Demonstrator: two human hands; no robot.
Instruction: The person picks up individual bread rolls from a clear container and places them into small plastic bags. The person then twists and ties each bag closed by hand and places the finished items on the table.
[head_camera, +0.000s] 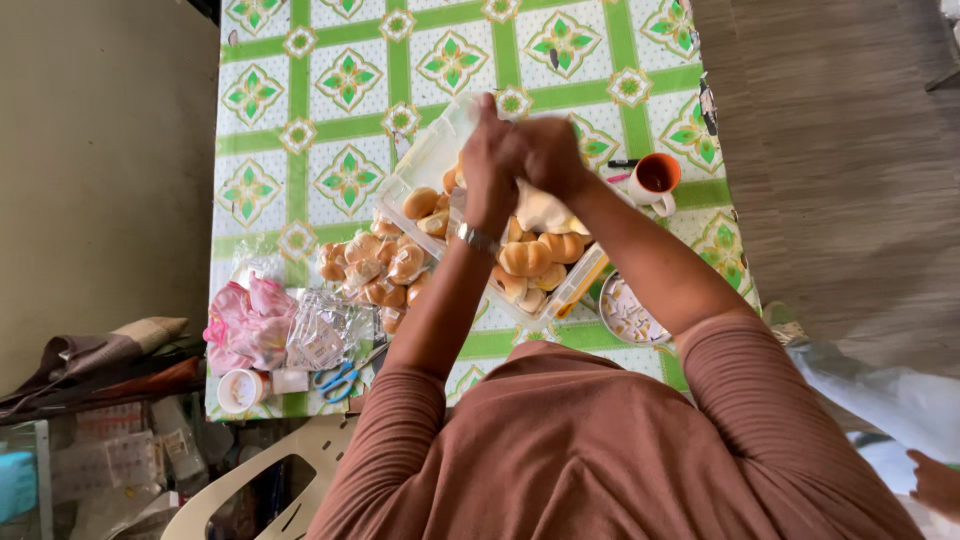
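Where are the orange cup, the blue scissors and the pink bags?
Orange cup (656, 176), head view: on its rim.
Blue scissors (338, 380), head view: on the handles.
Pink bags (248, 322), head view: on the middle of the bundle.

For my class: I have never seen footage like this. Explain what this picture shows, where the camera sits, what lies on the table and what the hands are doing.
There is no machine here, just a person at work. The one picture comes from a camera worn on the person's head, looking straight down. The left hand and right hand meet above a clear plastic box of bread rolls, gripping something pale; what exactly is hidden. On the green patterned tablecloth lie bagged rolls, an orange mug, blue scissors, pink bags and a metal plate.
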